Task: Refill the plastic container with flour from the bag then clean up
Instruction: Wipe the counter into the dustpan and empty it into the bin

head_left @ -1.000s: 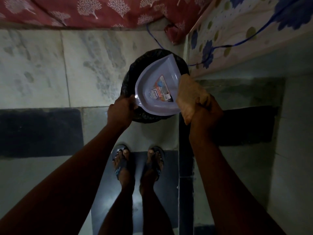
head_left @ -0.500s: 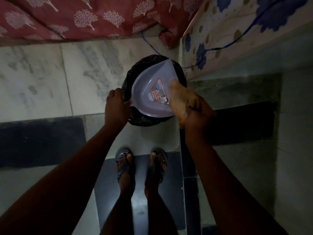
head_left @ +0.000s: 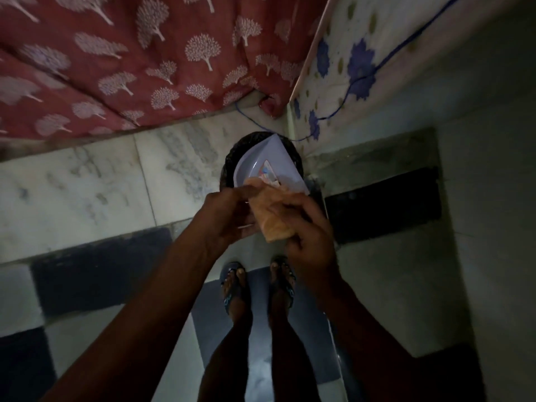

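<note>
Above a round black-lined bin [head_left: 232, 158], the left hand [head_left: 229, 219] grips a lilac plastic dustpan [head_left: 278, 158] while right hand [head_left: 307, 230] fingers clamp a tan cloth [head_left: 274, 219]

Dim, murky frame; corners near black, slight motion blur, wide-angle edge bending.

The room is dim, with a floor [head_left: 87, 187] of pale marbled tiles broken by dark tiles near and to the right. At the far side hangs a red cloth [head_left: 130, 62] printed with white trees, reaching down to the floor. On the far right stands a pale panel [head_left: 342, 82] patterned with blue flowers, a blue cord [head_left: 377, 71] trailing across it.
</note>
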The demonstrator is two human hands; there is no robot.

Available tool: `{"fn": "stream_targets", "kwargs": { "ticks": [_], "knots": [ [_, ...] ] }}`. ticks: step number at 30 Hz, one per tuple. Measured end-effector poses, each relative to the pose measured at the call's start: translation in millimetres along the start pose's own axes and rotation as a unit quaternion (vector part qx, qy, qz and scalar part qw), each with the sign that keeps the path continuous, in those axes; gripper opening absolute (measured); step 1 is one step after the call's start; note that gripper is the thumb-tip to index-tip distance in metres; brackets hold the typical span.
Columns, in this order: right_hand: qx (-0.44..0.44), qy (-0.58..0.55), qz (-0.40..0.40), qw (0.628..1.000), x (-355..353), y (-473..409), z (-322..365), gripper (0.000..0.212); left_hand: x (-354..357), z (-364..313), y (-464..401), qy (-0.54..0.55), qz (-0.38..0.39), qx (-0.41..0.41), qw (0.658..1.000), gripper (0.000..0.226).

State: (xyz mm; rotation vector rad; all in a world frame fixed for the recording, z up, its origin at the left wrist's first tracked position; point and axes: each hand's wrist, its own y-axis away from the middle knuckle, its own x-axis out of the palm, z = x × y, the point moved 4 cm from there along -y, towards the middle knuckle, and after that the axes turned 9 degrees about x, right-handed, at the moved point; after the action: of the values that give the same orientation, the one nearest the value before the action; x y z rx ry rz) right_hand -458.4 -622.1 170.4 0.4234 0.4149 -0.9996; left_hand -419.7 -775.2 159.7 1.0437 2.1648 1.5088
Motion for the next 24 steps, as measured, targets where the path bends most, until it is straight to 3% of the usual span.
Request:
{"fn": "stream_targets", "kwargs": {
  "ticks": [3, 10, 14, 20, 24],
  "knots": [
    [-0.013, 0.001, -0.026, 1.0, -32, 33, 47, 0.042, 6, -12, 60, -0.063, 0.003, 0.058, 0.996, 0.026],
    [0.001, -0.039, -0.121, 0.992, -125, 115, 162, 0.045, 32, -58, 228, -0.133, 0.074, 0.141, 0.978, 0.02],
    [0.007, -0.139, -0.127, 0.982, -174, 156, 211, 0.054, 52, -84, 310, -0.164, 0.118, 0.189, 0.961, 0.024],
    [0.088, -0.333, -0.175, 0.922, -218, 185, 245, 0.067, 104, -103, 378, -0.184, 0.193, 0.215, 0.939, 0.022],
    [0.168, -0.49, -0.226, 0.825, -250, 179, 246, 0.087, 156, -108, 388, -0.212, 0.246, 0.199, 0.925, 0.032]
  ]
}}
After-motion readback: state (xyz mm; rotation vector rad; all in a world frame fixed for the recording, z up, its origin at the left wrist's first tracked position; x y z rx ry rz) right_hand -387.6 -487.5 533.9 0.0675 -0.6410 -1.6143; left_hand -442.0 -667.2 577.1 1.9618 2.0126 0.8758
